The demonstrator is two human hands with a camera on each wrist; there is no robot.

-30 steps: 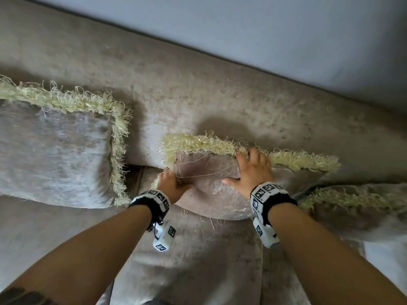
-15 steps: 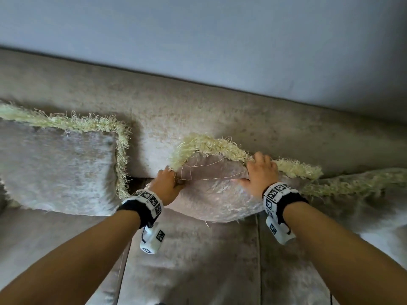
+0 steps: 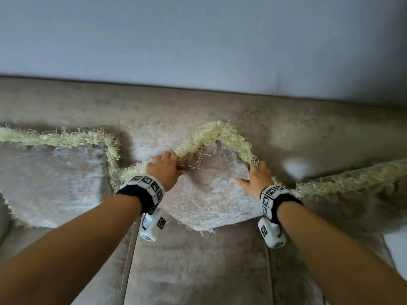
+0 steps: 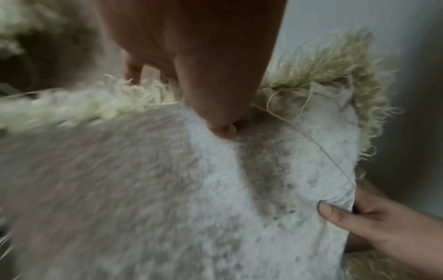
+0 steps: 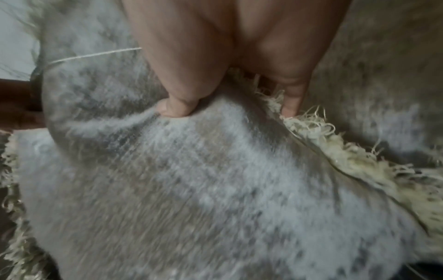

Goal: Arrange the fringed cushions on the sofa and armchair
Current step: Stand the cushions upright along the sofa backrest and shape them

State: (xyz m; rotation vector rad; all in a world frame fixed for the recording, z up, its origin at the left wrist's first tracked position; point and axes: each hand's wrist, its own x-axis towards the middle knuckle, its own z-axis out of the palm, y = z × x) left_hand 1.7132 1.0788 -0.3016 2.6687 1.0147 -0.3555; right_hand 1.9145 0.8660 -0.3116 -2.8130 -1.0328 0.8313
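The middle fringed cushion (image 3: 211, 194) has been turned corner-up against the sofa (image 3: 308, 133) backrest, where a second ago it lay flatter. Its edges are pinched by the left hand (image 3: 165, 170) and right hand (image 3: 256, 180); placement seems nearly done.

Pale blue-grey wall (image 3: 198, 40) behind; black wristbands (image 3: 141, 194) carrying white marker-printed camera blocks (image 3: 152, 226).

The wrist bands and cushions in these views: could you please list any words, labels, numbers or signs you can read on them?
No readable text in any view.
Left wrist band and right wrist band: black-and-white square marker patterns only, no letters or numbers.
Middle cushion, left cushion and sofa: no label or tag visible.
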